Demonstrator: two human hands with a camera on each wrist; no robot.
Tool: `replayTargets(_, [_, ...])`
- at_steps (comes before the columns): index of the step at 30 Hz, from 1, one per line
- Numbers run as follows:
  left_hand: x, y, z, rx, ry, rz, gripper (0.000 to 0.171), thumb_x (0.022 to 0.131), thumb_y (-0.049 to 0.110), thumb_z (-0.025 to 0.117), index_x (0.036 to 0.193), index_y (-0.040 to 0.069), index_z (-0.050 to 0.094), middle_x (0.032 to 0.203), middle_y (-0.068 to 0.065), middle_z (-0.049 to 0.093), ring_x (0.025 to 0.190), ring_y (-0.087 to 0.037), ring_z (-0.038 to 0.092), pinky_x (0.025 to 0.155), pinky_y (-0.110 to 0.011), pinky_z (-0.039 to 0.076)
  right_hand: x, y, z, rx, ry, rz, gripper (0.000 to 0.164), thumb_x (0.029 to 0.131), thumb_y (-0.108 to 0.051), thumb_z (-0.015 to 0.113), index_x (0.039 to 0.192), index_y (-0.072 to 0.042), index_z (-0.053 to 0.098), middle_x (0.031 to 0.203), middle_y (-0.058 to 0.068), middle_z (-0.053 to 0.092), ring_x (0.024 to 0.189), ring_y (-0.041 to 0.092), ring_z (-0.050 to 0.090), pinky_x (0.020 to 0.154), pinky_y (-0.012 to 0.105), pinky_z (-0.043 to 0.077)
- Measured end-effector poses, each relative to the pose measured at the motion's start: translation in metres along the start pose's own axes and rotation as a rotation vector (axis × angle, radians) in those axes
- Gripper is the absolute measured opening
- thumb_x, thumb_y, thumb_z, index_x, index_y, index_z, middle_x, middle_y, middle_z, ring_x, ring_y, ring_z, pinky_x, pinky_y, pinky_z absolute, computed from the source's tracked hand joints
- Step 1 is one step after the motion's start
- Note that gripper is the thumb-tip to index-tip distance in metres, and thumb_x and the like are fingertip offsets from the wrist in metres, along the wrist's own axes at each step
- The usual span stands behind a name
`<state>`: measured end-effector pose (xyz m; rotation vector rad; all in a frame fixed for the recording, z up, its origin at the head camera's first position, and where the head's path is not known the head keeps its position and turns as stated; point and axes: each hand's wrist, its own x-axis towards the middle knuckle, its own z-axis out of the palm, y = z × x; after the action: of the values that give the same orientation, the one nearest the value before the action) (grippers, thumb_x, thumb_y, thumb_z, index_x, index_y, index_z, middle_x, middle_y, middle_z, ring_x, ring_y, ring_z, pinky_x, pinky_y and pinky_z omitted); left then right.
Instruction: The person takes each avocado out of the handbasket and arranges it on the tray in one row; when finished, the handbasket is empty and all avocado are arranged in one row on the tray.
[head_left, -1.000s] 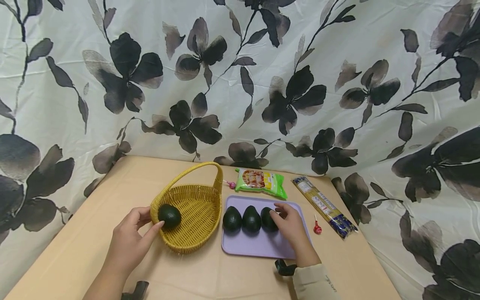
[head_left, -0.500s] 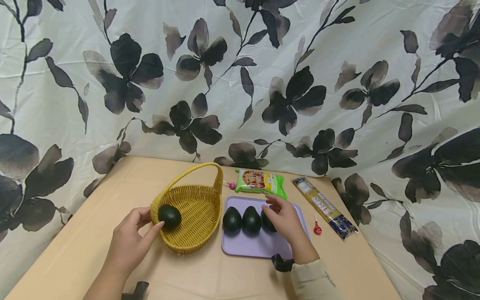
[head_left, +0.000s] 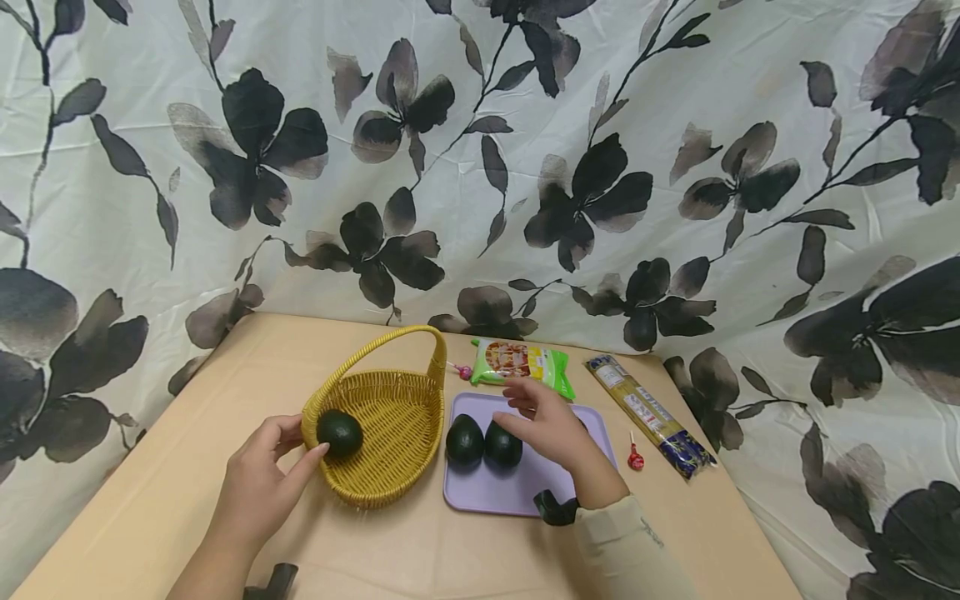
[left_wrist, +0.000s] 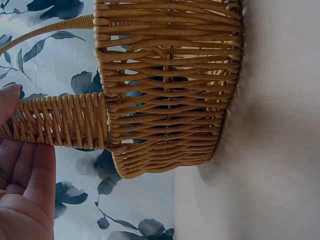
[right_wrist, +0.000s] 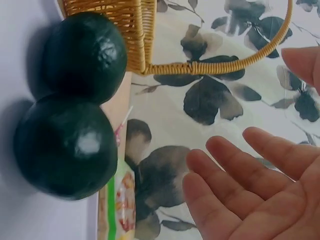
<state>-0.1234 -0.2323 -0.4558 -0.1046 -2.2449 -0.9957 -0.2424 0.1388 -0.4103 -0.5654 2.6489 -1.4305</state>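
At the left, my left hand [head_left: 262, 475] holds the side of a yellow wicker basket [head_left: 390, 492]. In the left wrist view its thumb and fingers [left_wrist: 42, 172] lie on either side of the basket's handle [left_wrist: 60, 120]. One dark green avocado [head_left: 340, 433] lies inside the basket. Two more avocados, a left one [head_left: 464, 442] and a right one [head_left: 502, 447], rest on a lilac tray [head_left: 487, 498]. Above the tray hovers my right hand [head_left: 547, 421], fingers apart and palm bare in the right wrist view. The third avocado seen earlier on the tray is hidden.
Behind the tray lies a green snack packet [head_left: 521, 362], with a pink lollipop [head_left: 464, 372] beside it. A long noodle packet [head_left: 651, 414] and a red lollipop [head_left: 635, 458] lie to the right. A floral cloth [head_left: 480, 208] hangs at the table's back edge.
My right hand has moved left and a little away from me, from the rightmost avocado to over the neighbouring one. The left hand and the basket have stayed put.
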Motion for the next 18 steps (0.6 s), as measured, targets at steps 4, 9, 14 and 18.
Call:
replayTargets(4, [0.0, 0.0, 0.001, 0.001, 0.001, 0.0, 0.045, 0.079, 0.003, 0.088, 0.115, 0.003, 0.063, 0.112, -0.007, 0.072, 0.101, 0.017, 0.055, 0.091, 0.005, 0.042, 0.005, -0.005, 0.004, -0.003, -0.048, -0.022, 0.058, 0.091, -0.033, 0.079, 0.143, -0.021, 0.057, 0.136, 0.004, 0.064, 0.129, 0.03, 0.061, 0.116, 0.052, 0.046])
replayTargets(9, [0.0, 0.001, 0.001, 0.0, 0.002, -0.001, 0.044, 0.079, 0.002, 0.088, 0.115, 0.003, 0.062, 0.112, -0.007, 0.072, 0.101, 0.019, 0.053, 0.091, 0.005, 0.042, 0.012, -0.014, 0.012, -0.027, -0.099, -0.069, 0.06, 0.09, -0.032, 0.079, 0.144, -0.019, 0.055, 0.139, 0.003, 0.063, 0.13, 0.028, 0.06, 0.117, 0.049, 0.045])
replayTargets(14, [0.0, 0.002, 0.0, 0.006, -0.001, -0.003, 0.044, 0.079, 0.003, 0.088, 0.115, 0.003, 0.062, 0.112, -0.007, 0.072, 0.101, 0.014, 0.057, 0.091, 0.005, 0.042, 0.02, -0.023, 0.021, -0.032, -0.158, -0.11, 0.063, 0.09, -0.032, 0.08, 0.147, -0.021, 0.053, 0.144, 0.002, 0.06, 0.133, 0.028, 0.057, 0.119, 0.047, 0.044])
replayTargets(18, [0.0, 0.003, 0.0, 0.011, 0.0, 0.001, 0.045, 0.078, 0.003, 0.088, 0.115, 0.002, 0.062, 0.112, -0.008, 0.071, 0.1, 0.012, 0.058, 0.09, 0.005, 0.042, 0.027, -0.029, 0.03, -0.021, -0.194, -0.143, 0.067, 0.091, -0.03, 0.08, 0.15, -0.023, 0.05, 0.147, 0.0, 0.057, 0.134, 0.025, 0.057, 0.12, 0.047, 0.043])
